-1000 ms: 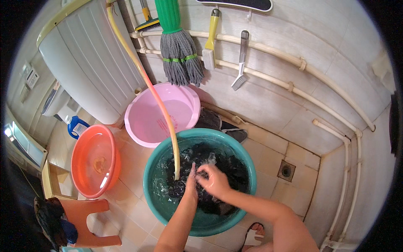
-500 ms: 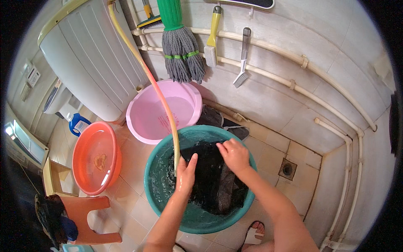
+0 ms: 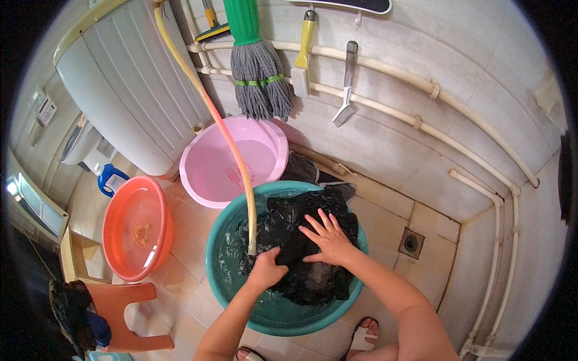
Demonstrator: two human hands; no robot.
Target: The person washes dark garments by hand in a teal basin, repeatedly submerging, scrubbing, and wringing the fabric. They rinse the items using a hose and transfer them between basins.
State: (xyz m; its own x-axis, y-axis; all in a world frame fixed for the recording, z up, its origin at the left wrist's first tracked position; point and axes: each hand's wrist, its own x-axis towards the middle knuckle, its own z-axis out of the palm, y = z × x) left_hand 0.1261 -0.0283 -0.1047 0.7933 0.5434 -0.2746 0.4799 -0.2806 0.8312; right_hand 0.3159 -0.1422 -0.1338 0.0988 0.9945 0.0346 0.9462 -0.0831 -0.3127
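A teal basin [image 3: 224, 287] stands on the tiled floor with water and a black wet garment [image 3: 301, 216] in it. My left hand [image 3: 267, 268] is closed on a bunch of the black garment near the basin's middle. My right hand [image 3: 327, 238] lies flat on the garment with its fingers spread, pressing it down. A yellow-pink hose [image 3: 226, 135] comes down from the upper left and its end dips into the water just left of my left hand.
A pink basin [image 3: 208, 180] sits behind the teal one and an orange basin [image 3: 135, 231] to its left. A white washing machine [image 3: 129, 90] stands at upper left. A mop [image 3: 259, 78], brushes and pipes line the wall. A floor drain [image 3: 411, 242] lies at right, an orange stool [image 3: 123, 319] at lower left.
My right hand has slid from the garment's far edge toward me and now presses flat on it. My left hand has closed on the cloth. The garment is spread higher over the basin's far rim.
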